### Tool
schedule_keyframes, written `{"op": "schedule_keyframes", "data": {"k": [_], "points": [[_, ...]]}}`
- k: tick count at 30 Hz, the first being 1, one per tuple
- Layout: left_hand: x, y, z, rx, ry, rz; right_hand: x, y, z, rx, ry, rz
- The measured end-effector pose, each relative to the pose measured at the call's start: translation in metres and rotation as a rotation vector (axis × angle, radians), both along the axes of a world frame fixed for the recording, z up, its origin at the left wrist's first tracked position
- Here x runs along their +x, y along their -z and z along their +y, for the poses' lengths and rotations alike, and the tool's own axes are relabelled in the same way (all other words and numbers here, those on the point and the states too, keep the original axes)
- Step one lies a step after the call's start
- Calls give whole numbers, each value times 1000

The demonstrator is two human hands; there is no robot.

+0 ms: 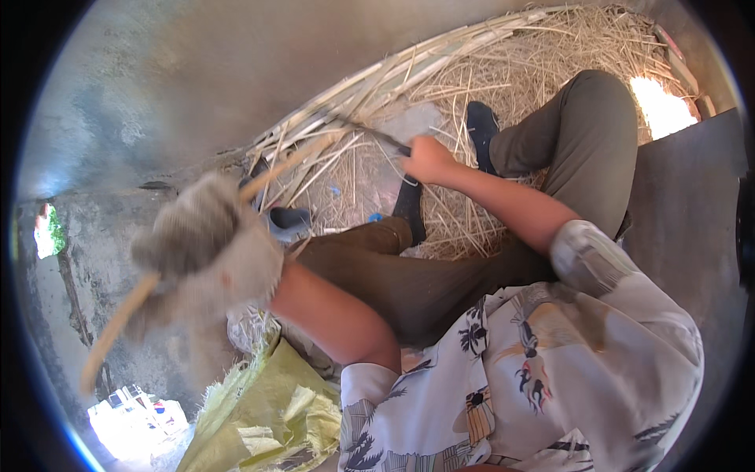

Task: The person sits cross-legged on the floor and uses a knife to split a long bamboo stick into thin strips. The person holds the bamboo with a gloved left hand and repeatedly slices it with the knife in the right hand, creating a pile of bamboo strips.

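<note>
My left hand (pixel 208 244), in a pale cloth glove with a grey palm and smeared by motion, is closed around a long tan bamboo strip (pixel 118 324). One end of the strip hangs at the lower left; the other reaches up and right toward the knife. My bare right hand (pixel 431 162) grips the dark handle of a knife (pixel 379 135), its narrow blade pointing left. Near the blade's tip, the knife and the strip meet or overlap; whether they touch I cannot tell.
Loose shavings (pixel 550 63) cover the floor around my bent legs and dark socks. Long pale strips (pixel 377 85) lie along the curved wall (pixel 236 71). A grey shoe (pixel 288 223) sits beyond my left forearm. At lower left lies a yellow-green woven sack (pixel 259 409).
</note>
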State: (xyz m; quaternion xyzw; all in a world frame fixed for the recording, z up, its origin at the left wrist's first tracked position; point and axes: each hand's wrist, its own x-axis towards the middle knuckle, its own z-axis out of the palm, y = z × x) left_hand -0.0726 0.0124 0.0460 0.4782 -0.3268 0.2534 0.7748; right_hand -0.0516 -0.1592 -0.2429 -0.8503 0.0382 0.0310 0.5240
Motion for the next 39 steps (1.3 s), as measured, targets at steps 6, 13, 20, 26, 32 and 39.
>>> {"op": "schedule_keyframes", "data": {"k": [6, 13, 20, 26, 32, 39], "points": [[-84, -44, 45, -93, 2, -180, 37, 85, -6, 213, 196, 284], [-87, -54, 89, -161, -61, -240, 27, -15, 3, 282, -13, 326], [-96, -61, 71, -120, -13, -147, 7, -40, 12, 154, -130, 417], [-74, -58, 68, -69, -23, -160, -1, -9, 28, 98, -138, 241], [-47, -47, 60, -50, -144, -16, -18, -62, 34, 235, -236, 203], [27, -2, 30, 2, 190, 44, 11, 124, -11, 340, 135, 504]]}}
